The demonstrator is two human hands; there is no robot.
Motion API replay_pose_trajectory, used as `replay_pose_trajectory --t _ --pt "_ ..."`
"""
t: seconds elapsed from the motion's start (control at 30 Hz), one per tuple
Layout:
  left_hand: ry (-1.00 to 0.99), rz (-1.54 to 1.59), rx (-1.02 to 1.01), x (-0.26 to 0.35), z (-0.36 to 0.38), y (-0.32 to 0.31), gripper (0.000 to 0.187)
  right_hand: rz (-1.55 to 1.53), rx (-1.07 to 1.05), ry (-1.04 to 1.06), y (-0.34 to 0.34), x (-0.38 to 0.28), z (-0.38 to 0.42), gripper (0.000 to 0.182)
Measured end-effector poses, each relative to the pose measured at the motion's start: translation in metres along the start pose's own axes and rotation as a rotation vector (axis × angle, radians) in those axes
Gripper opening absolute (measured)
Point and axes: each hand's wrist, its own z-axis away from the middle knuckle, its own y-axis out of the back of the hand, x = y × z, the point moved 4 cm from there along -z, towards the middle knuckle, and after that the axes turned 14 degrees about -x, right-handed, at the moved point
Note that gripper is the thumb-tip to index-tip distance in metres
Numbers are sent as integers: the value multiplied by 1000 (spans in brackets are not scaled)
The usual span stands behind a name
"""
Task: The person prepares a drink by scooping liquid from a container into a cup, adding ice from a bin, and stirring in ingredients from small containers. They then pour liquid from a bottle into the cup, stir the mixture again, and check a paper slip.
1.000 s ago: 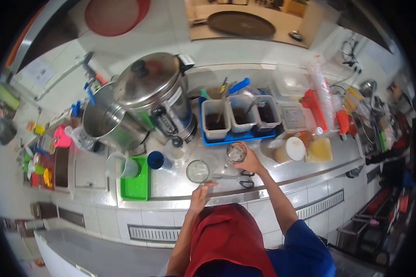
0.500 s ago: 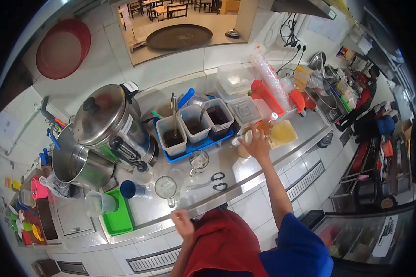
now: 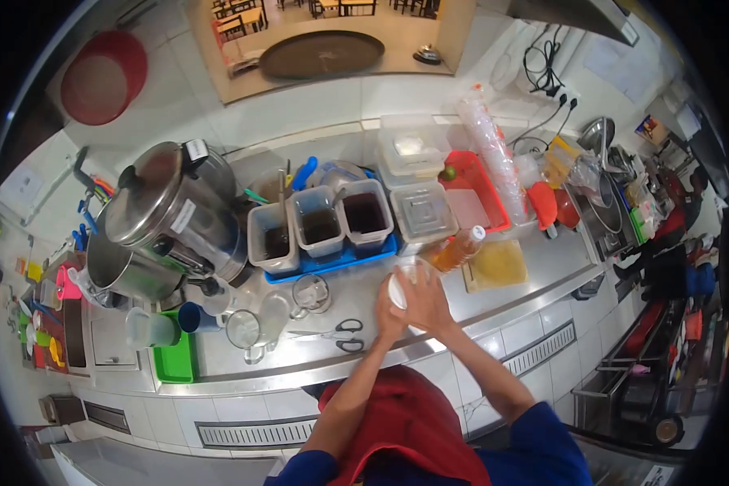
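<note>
My left hand (image 3: 391, 318) and my right hand (image 3: 426, 301) are closed together around a container with a white lid (image 3: 398, 292), at the front edge of the steel counter. Much of the container is hidden by my fingers. Behind it, to the right, an amber bottle with a white cap (image 3: 459, 248) leans beside a yellowish board (image 3: 496, 266). Left of my hands lie scissors (image 3: 332, 334), near a glass mug with ice (image 3: 312, 294) and another glass mug (image 3: 244, 329).
Three tubs of dark liquid (image 3: 318, 226) stand in a blue tray (image 3: 332, 264). A large steel urn (image 3: 178, 215) is at the left, above a green tray (image 3: 175, 358). A red basket (image 3: 479, 188) and a plastic-wrapped roll (image 3: 494, 154) sit behind, right.
My left hand has come up from the counter's front edge to meet my right hand at the container. The view has shifted, and the container is now nearer to me.
</note>
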Motion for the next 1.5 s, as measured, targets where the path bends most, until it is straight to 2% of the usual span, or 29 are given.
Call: replay_pose_trajectory --t 0.03,0.07,0.13,0.17,0.23,0.27,0.33,0.4,0.47,0.53,0.57,0.6,0.63,0.67,0.7,0.73,0.77,0.8,0.87,0.9,0.93,1.0,1.03,1.13,1.2,1.27,1.33,1.47,1.5 --pt "-37 -82 -37 -5 6 3 82 -83 -123 74 7 4 -3 79" --pt "-92 -165 -65 -9 2 6 84 -82 -118 75 8 17 -7 79" --pt "-26 -139 -135 5 -5 17 92 6 -85 491 13 22 -9 78" --pt "2 -165 -249 12 -9 18 96 -10 -216 591 14 29 -13 72" --pt "-26 -275 -446 24 -15 18 106 -99 -296 693 35 39 -21 74" --pt "-17 -281 -437 29 -17 22 106 -186 -372 795 43 38 -22 79" --pt "84 -104 -496 43 -19 29 105 -302 -343 842 51 52 -16 83" --pt "113 -73 -492 20 -14 25 112 -806 -111 424 47 79 -6 84" --pt "6 -90 -387 27 -8 25 120 -1345 -13 -69 -5 99 27 84" --pt "-7 -144 -297 33 5 32 124 -1475 141 -251 -58 108 56 88" --pt "-10 -217 -220 35 17 36 110 -1483 118 -226 -66 104 64 88" --pt "-7 -283 -153 35 34 37 97 -1280 59 -255 -70 102 74 88" --pt "6 -285 -136 31 54 37 97 -1074 5 -279 -73 101 83 89" --pt "74 -287 -131 23 74 42 80 -1078 -8 -268 -76 103 90 89" --pt "138 -290 -129 19 86 53 64 -922 -26 -301 -78 110 94 87" --pt "144 -292 -124 28 95 65 64 -764 -45 -336 -70 108 92 86" --pt "207 -280 -107 37 107 77 53 -486 -21 -339 -54 105 98 78" --pt "267 -268 -93 47 115 89 43 -487 -25 -339 -28 97 96 78" --pt "283 -332 -82 60 122 113 42 -199 -315 -550 0 90 84 69" --pt "299 -394 -76 65 125 122 40 -99 -56 -383 15 81 73 55" --pt "296 -389 -79 68 125 127 40 -94 -55 -386 20 77 60 55" --pt "283 -355 -91 75 122 134 39 -536 28 -143 51 46 15 42" --pt "275 -349 -91 78 117 135 39 -523 22 -61 57 31 -8 37" --pt "344 -86 -190 74 98 116 49 -401 136 231 85 -24 -80 29" --pt "169 -172 -264 65 80 96 66 -507 194 391 108 -70 -133 26" --pt "23 -243 -222 65 59 79 87 -414 254 529 109 -114 -193 24" --pt "9 -236 -193 36 44 55 97 -445 165 555 91 -154 -263 24" --pt "11 -319 -214 26 22 27 123 -176 -199 293 15 -193 -363 23" --pt "33 -309 -151 28 22 23 117 -160 -222 297 8 -195 -369 23"
